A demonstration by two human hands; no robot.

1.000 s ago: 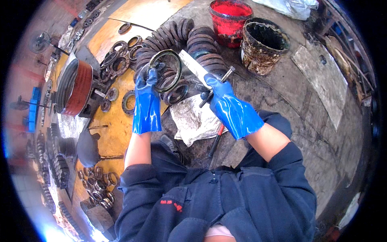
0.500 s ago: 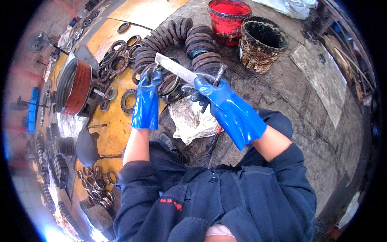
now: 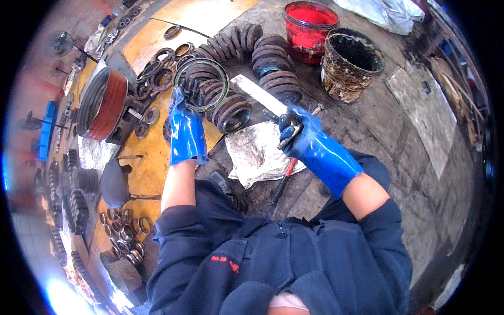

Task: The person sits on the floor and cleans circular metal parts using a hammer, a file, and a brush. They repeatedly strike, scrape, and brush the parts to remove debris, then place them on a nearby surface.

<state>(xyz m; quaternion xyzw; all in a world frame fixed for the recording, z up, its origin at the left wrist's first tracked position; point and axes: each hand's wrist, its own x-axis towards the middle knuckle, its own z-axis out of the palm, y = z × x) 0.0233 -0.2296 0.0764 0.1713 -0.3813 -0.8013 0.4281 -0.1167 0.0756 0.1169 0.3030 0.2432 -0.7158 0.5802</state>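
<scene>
My left hand (image 3: 186, 123), in a blue rubber glove with dark, dirty fingers, grips a large thin metal ring (image 3: 226, 86) by its near left side. The ring's open face is turned toward me. My right hand (image 3: 307, 134), gloved the same way, is closed around a flat scraper blade (image 3: 258, 93) that points up and left, its tip a little apart from the ring. A short dark rod (image 3: 290, 137) crosses that same fist; whether it joins the blade is hidden by the fingers. Below the ring, stacked dark rings (image 3: 234, 116) lie on the floor.
Rows of thick rings (image 3: 270, 58) lie ahead, with a red bucket (image 3: 311, 31) and a grimy bucket (image 3: 349, 65) at right. A white sack (image 3: 254, 152) and a red-and-black tool (image 3: 283, 181) lie before me. At left are a rust-red drum (image 3: 107, 105) and small rings (image 3: 123, 239).
The ring in my left hand has swung up to show its full face. My right hand has moved right and down, drawing the blade away from my left hand.
</scene>
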